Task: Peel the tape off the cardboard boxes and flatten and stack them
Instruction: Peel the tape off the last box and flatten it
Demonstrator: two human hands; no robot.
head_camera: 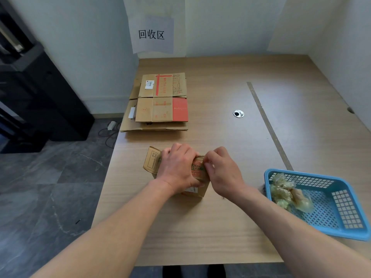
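Left hand (pixel 177 167) holds small box (pixel 197 171); right hand (pixel 222 171) pinches its top.

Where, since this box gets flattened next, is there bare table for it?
Bare table lies between the flattened stack and the blue basket, around the cable hole, and beyond the metal strip at far right. Crowded: the stack's far-left corner, the basket's near-right corner, and around the held small box.
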